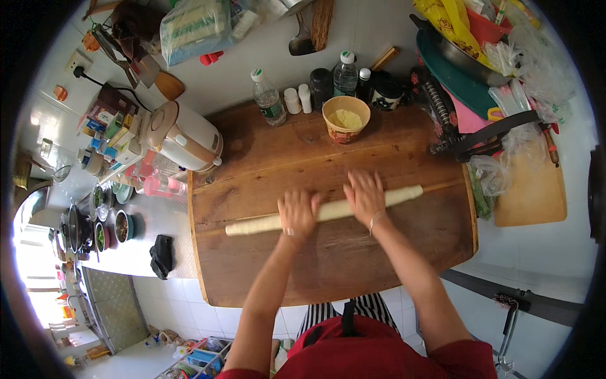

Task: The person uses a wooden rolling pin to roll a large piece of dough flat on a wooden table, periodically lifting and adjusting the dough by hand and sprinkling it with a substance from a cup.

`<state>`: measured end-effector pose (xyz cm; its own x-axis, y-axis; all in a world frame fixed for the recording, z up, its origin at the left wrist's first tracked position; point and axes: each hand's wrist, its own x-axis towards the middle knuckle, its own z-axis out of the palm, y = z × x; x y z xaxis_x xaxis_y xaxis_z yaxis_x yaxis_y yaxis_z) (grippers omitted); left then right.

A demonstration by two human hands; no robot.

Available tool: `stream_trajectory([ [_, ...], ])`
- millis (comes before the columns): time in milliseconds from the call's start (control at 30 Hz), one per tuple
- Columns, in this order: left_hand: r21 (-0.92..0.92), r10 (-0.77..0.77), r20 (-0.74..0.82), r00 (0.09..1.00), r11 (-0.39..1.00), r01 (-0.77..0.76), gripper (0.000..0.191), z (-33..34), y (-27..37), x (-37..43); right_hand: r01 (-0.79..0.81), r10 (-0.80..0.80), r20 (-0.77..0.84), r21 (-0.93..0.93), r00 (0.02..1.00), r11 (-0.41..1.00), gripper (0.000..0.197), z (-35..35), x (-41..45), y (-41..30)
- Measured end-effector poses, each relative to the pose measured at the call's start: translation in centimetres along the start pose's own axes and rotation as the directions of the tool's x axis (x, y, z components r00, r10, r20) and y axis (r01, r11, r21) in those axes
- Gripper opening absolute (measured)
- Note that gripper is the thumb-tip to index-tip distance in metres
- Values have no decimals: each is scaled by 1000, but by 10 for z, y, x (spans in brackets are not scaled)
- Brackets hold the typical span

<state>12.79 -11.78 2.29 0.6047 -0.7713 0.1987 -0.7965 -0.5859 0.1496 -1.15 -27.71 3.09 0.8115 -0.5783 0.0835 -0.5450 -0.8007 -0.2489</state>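
A long sheet of pale dough (334,211) is wrapped around a thin wooden rolling pin (441,186), whose bare ends stick out on both sides. It lies slightly aslant across the wooden board (331,265). My left hand (298,213) presses palm down on the roll, left of its middle, fingers stretched forward. Farther right, my right hand (365,195) rests on the roll the same way, fingers spread and a little blurred. Neither hand's fingers are wrapped around the dough. A bracelet circles each wrist.
At the board's back stand a paper tub (345,121) with a pale yellow substance, a water bottle (269,100) and several jars. An electric kettle (185,136) stands at back left. A black cloth (161,256) lies on the left counter. A cutting board (532,189) leans at right.
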Motion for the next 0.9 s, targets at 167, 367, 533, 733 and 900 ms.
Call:
stream_trajectory([
  [167,-19,-163,22,986,986,163,38,4,-34,35,-57,80,-173,138,982,989,46,8,34,48],
  [367,-42,-129,7,992,991,129,39,2,-43,41,-44,41,-194,-14,980,999,32,2,36,49],
  [533,-118,-90,3,996,989,90,31,-13,-49,-43,23,-25,-238,-9,971,1000,29,8,-49,21],
  [733,-197,47,-62,997,979,-59,23,-52,-32,-234,26,-11,-275,52,961,998,16,2,-249,-18],
  [900,12,75,-261,962,997,-74,28,-37,-44,-116,-46,33,-273,-40,961,998,17,-16,-136,-14],
])
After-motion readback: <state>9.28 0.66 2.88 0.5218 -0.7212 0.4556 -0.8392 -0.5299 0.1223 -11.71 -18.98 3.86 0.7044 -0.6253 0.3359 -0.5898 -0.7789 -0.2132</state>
